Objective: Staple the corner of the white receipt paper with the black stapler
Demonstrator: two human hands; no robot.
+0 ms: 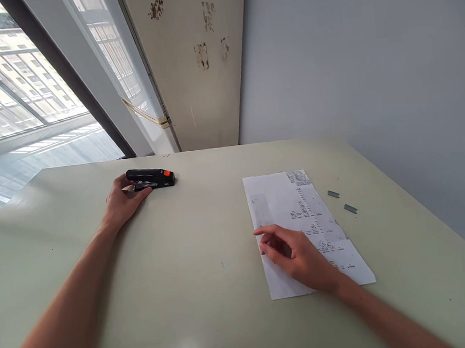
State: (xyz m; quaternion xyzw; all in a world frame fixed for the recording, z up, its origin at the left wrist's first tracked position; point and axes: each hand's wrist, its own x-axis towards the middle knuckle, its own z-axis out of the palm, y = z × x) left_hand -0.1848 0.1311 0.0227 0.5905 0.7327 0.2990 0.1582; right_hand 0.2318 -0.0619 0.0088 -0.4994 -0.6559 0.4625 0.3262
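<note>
A black stapler with an orange end (151,179) lies on the pale green table (193,284) at the far left. My left hand (122,200) reaches to it, thumb and fingers closing on its near end. A white printed sheet of paper (295,212) lies to the right of centre. My right hand (299,257) rests on the sheet's lower left part with fingers loosely curled and apart, holding nothing.
Two small grey staple strips (333,194) (350,208) lie on the table right of the paper. A grey wall (369,66) runs along the table's right side. A large window (21,105) is at the left, a stained panel (195,64) behind.
</note>
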